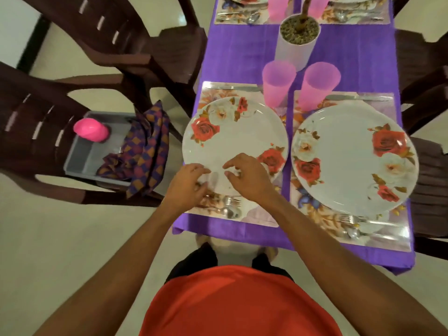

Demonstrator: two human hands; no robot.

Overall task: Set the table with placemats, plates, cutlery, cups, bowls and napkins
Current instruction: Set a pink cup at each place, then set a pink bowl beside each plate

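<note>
Curled fingers of your left hand (188, 186) and right hand (247, 178) hover over the near rim of the floral plate (232, 141); whether they pinch anything cannot be told.

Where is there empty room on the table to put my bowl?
Bare purple cloth lies on both sides of the white plant pot, between the near placemats and far placemats. The near ones are crowded: the left plate, right plate, pink cups and cutlery fill them, with only a thin strip between.
</note>
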